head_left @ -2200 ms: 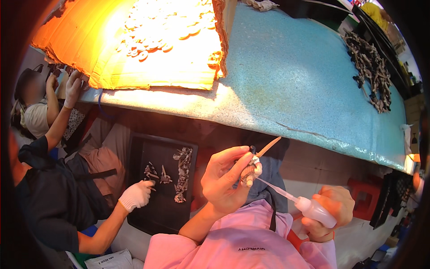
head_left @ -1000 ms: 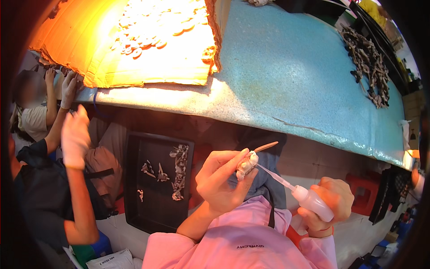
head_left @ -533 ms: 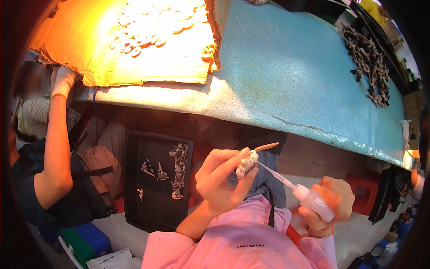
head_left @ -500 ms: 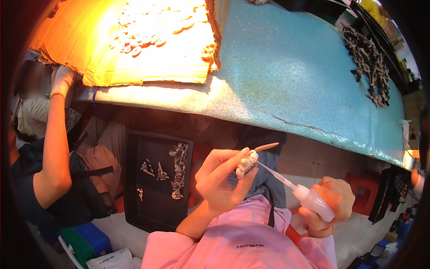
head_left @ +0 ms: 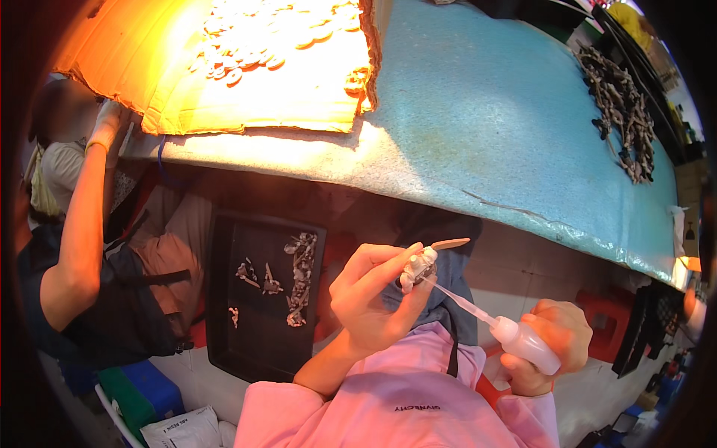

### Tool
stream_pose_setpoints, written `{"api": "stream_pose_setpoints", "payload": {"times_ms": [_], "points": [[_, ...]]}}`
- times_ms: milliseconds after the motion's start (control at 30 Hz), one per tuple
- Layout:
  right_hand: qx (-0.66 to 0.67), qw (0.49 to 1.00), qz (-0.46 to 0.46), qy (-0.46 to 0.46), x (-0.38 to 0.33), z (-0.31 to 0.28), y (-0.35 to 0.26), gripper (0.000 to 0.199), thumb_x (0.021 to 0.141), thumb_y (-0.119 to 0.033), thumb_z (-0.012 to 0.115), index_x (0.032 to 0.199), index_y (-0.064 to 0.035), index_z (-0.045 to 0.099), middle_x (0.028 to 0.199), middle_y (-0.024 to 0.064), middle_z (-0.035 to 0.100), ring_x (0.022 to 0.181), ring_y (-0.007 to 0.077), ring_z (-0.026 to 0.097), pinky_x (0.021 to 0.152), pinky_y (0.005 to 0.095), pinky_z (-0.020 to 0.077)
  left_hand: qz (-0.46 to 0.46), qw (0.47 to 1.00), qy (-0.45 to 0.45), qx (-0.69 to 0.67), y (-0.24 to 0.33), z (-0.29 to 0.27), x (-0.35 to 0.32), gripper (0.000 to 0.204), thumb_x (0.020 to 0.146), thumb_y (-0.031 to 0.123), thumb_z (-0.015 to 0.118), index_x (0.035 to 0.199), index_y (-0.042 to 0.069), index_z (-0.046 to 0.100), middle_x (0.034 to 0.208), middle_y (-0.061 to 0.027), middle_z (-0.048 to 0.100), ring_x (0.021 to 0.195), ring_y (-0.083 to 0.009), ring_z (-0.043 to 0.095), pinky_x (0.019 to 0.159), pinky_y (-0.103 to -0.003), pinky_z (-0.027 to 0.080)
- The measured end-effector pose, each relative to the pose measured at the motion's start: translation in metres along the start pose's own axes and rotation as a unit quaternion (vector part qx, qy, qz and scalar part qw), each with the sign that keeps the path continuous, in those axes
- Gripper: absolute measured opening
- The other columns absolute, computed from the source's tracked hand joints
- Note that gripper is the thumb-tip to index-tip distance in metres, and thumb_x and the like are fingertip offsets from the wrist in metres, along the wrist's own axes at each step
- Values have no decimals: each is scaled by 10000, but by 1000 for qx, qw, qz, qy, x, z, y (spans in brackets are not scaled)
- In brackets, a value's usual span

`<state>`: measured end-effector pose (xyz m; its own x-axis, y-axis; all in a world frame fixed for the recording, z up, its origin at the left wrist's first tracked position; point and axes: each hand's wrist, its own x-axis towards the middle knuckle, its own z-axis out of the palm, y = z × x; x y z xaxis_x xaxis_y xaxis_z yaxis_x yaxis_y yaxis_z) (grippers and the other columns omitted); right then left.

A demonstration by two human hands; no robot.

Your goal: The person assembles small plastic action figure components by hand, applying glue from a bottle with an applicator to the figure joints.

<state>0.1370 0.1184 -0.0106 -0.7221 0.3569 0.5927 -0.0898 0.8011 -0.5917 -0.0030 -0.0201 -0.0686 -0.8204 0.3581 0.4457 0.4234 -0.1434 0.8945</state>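
Pinched in the fingers of my left hand (head_left: 377, 287) is a small whitish figure-like part (head_left: 418, 267), with a flat tan blade-shaped piece (head_left: 451, 243) sticking out above it to the right. My right hand (head_left: 556, 336) is wrapped round a soft translucent squeeze bottle (head_left: 527, 345). Its long thin nozzle (head_left: 467, 305) points up and left, and the tip meets or nearly meets the underside of the whitish part. Whether any liquid comes out cannot be made out.
A black tray (head_left: 258, 328) with several small figure parts stands left of me. Ahead is a blue-covered table (head_left: 478, 97) bearing brightly lit cardboard (head_left: 179, 112) with many small pieces, and a dark pile of parts (head_left: 620, 112) at right. A co-worker's arm (head_left: 86, 224) reaches to the table at left.
The bottle's nozzle tip has come closer to the underside of the whitish part, which has turned slightly. Both hands keep their grip. The whole view has shifted a little.
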Motion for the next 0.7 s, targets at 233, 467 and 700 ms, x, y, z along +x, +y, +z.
{"api": "stream_pose_setpoints", "payload": {"times_ms": [233,467,700], "points": [[-17,999,-37,-32,8,5,-2,492,671,-530,658,749,-49,588,557,37,520,479,208,496,476,308,401,8,1000,5,-14,-1,1,0,324,651,-58,691,968,-45,630,840,-104,583,631,-99,550,541,-200,450],[48,994,-69,-65,18,5,-1,421,494,-223,819,795,-30,596,518,18,411,400,154,413,349,254,270,1,1000,4,-22,-2,1,0,320,653,-68,688,966,-49,629,843,-100,577,626,-92,547,546,-198,453],[15,997,-68,-44,15,5,0,405,591,-361,737,775,-33,589,517,29,459,394,176,431,372,270,302,1,1000,3,-23,-4,1,-1,310,654,-69,689,958,-53,629,852,-109,580,633,-94,554,548,-200,456]]}}
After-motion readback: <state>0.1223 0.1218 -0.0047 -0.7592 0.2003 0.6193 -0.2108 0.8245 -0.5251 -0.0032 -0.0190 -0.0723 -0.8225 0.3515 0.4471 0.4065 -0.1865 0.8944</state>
